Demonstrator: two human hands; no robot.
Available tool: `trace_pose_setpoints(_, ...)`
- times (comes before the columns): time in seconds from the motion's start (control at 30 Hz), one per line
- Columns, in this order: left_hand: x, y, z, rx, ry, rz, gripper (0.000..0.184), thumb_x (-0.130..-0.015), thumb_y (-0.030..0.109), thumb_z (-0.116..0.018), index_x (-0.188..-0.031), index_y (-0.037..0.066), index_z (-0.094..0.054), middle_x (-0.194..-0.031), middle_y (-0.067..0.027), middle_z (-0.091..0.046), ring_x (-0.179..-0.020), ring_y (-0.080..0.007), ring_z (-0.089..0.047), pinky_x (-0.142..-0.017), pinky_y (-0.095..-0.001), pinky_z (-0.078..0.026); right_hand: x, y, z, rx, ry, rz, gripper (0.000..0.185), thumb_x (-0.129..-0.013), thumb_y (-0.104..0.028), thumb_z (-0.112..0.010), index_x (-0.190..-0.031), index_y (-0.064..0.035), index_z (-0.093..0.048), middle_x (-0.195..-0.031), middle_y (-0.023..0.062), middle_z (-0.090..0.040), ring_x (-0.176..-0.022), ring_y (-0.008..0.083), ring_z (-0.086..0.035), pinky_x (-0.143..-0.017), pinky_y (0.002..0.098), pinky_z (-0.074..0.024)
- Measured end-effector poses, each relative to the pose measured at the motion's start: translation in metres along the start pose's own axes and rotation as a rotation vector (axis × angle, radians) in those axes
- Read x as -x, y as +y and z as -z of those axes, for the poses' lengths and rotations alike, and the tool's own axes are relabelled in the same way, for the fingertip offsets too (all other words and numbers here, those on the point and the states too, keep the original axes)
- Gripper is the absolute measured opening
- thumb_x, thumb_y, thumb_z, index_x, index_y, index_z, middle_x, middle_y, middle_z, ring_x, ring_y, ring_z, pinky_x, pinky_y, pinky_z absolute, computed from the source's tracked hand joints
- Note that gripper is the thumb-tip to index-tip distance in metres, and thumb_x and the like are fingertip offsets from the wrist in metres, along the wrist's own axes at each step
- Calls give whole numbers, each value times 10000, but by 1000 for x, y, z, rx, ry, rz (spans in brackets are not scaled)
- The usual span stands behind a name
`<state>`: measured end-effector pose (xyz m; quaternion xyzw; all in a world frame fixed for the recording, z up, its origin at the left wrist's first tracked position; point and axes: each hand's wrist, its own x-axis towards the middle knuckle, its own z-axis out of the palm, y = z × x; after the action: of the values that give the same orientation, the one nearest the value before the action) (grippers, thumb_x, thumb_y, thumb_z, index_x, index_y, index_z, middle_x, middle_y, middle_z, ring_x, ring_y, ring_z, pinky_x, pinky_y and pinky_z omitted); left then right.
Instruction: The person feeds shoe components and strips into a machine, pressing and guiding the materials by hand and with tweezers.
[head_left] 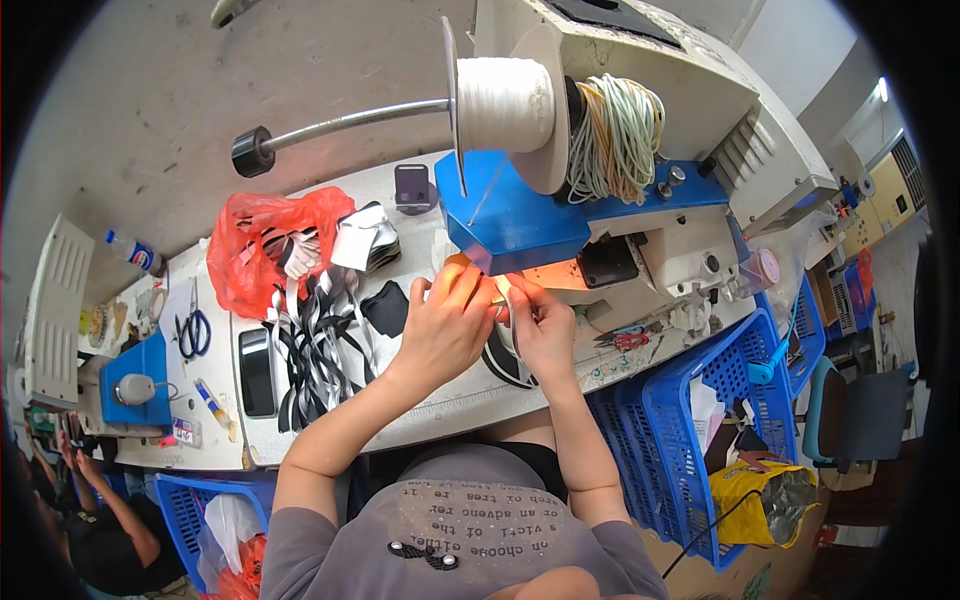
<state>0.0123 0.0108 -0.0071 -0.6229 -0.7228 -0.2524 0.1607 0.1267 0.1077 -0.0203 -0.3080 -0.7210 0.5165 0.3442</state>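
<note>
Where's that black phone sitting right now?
In the head view, the black phone lies on the left part of the white table, just left of the black-and-white ribbons.

1. Wearer's hands: one left hand (450, 318), one right hand (541, 325).
2. Two blue-and-white sewing machines (515, 222).
3. One spool of white cord (504, 105).
4. One bundle of coiled cable (618, 140).
5. One pair of blue-handled scissors (190, 322).
6. One black smartphone (257, 372).
7. One Pepsi bottle (134, 252).
8. One yellow bag (742, 503).
9. Black and white straps (312, 350): too tangled to count.
</note>
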Motion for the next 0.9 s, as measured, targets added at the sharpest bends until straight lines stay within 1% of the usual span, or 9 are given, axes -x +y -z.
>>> trace_pose_setpoints(0.17,0,1,0,8,13,1,336,-791,194,-642,-1091,56,-584,-1074,-99,-575,-1066,-256,-496,-795,-410,-339,0,2,0,-12,-1,-7,239,-905,-86,-593,-1121,2,-647,-648,53,-637,-577,69,-597,-537,224,-453)
trace_pose_setpoints(0.27,-1,1,2,14,-7,12,326,-796,190,-637,-1086,50,-590,-1077,-96,-577,-1068,-255,-494,-794,-410,-340,0,8,0,70,28,82,249,-894,-84,-595,-1121,5,-647,-640,49,-630,-579,65,-598,-531,230,-453)
trace_pose_setpoints(0.37,0,2,1,6,-12,17,319,-801,184,-629,-1084,44,-593,-1077,-95,-579,-1072,-254,-491,-794,-409,-341,1,3,0,23,18,52,252,-918,-142,-603,-1103,20,-659,-671,-6,-606,-571,23,-488,-517,186,-391)
trace_pose_setpoints(0.47,0,2,1,3,-17,16,318,-805,171,-618,-1092,38,-591,-1076,-96,-580,-1077,-254,-488,-794,-407,-341,2,1,-2,-45,25,21,246,-915,-138,-605,-1095,18,-664,-673,-10,-608,-589,23,-497,-526,190,-396)
trace_pose_setpoints(0.57,1,1,0,-3,-24,14,322,-807,154,-610,-1104,31,-589,-1086,-99,-581,-1083,-256,-485,-799,-409,-342,0,11,0,52,6,43,272,-866,-64,-604,-1128,0,-645,-774,128,-696,-650,93,-640,-611,237,-497)
trace_pose_setpoints(0.67,3,1,0,-17,-22,5,328,-809,139,-603,-1114,21,-584,-1104,-105,-581,-1084,-257,-484,-807,-412,-343,2,0,1,49,-15,7,291,-847,-32,-604,-1134,-1,-642,-786,132,-699,-684,111,-656,-638,242,-505)
trace_pose_setpoints(0.9,4,0,3,-45,-45,-9,345,-814,122,-595,-1136,2,-565,-1127,-116,-578,-1081,-260,-483,-816,-414,-347,0,18,-3,-18,-2,33,308,-825,1,-595,-1129,2,-642,-810,135,-703,-724,140,-682,-669,249,-517)
